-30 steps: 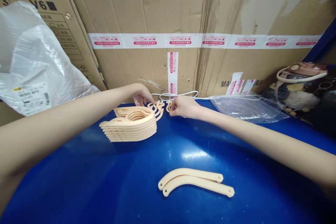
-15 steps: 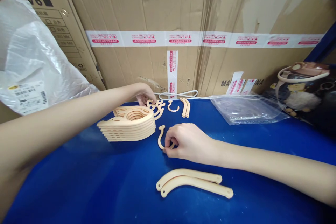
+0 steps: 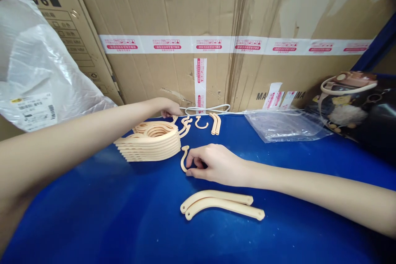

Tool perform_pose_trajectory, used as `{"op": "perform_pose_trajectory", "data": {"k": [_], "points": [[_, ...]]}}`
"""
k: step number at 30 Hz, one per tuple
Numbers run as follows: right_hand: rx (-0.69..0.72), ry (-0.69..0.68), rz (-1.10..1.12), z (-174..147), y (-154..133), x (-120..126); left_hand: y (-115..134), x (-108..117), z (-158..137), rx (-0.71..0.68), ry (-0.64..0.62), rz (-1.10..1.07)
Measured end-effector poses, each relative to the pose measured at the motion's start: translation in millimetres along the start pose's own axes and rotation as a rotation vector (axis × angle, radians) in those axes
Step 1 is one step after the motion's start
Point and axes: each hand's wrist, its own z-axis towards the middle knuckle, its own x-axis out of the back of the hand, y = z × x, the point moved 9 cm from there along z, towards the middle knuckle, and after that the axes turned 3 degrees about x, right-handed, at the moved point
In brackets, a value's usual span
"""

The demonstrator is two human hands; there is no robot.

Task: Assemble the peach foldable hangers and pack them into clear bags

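Note:
Beside a peach plastic hanger hook [image 3: 183,161] on the blue table, my right hand [image 3: 213,165] rests with thumb and forefinger apart; the hand hides part of the hook. My left hand [image 3: 170,108] reaches over a stack of folded hanger parts [image 3: 151,148]. Its fingers are closed on a small peach hook piece [image 3: 175,119], mostly hidden behind the stack. Two curved hanger arms [image 3: 219,204] lie side by side nearer me. Several more hooks [image 3: 186,127], a single hook [image 3: 201,124] and a pair of smaller-looking arms [image 3: 215,123] lie at the back.
Large cardboard boxes [image 3: 173,78] stand behind the table. A white cable [image 3: 213,110] runs along the back edge. To the right are a clear plastic bag [image 3: 284,128] and a dark bottle with a strap [image 3: 346,99]. A white plastic package [image 3: 46,66] leans at left.
My right thumb and forefinger have parted from the hook. My left hand has shifted slightly left and lifted a hook piece from beside the others. The view has shifted a little.

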Motion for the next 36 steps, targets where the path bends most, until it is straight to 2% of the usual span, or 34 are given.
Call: {"op": "perform_pose_trajectory", "data": {"k": [3, 7, 10, 11, 12, 14, 16, 17, 18, 22, 25, 27, 31, 36], "points": [[0.001, 0.028, -0.01, 1, 4, 4, -4, 10, -7, 0.035, 0.002, 0.113], [-0.053, 0.072, 0.034, 2, 17, 14, 11, 53, -31, -0.017, 0.158, 0.205], [-0.084, 0.188, 0.137, -2, 25, 35, 36, 84, -74, -0.087, 0.339, 0.228], [-0.11, 0.249, 0.215, -5, 28, 44, 53, 91, -95, -0.175, 0.443, 0.241], [-0.147, 0.304, 0.318, -10, 32, 51, 67, 92, -116, -0.253, 0.496, 0.228], [-0.214, 0.368, 0.553, -21, 37, 61, 88, 75, -151, -0.338, 0.466, 0.138], [-0.211, 0.386, 0.695, -33, 33, 66, 99, 42, -173, -0.352, 0.321, 0.04], [-0.183, 0.391, 0.702, -38, 28, 69, 106, 23, -182, -0.396, 0.239, -0.008], [-0.154, 0.397, 0.673, -44, 23, 71, 112, 9, -191, -0.452, 0.209, -0.036], [-0.125, 0.387, 0.56, -60, 16, 65, 118, -25, -204, -0.51, 0.202, -0.092], [-0.167, 0.392, 0.607, -66, 23, 56, 118, -43, -202, -0.489, 0.132, -0.182], [-0.2, 0.416, 0.619, -68, 29, 53, 116, -51, -199, -0.474, 0.107, -0.315], [-0.229, 0.476, 0.6, -72, 37, 55, 98, -52, -194, -0.416, 0.193, -0.594], [-0.268, 0.51, 0.597, -74, 50, 55, 74, -62, -193, -0.357, 0.207, -0.629]]}}
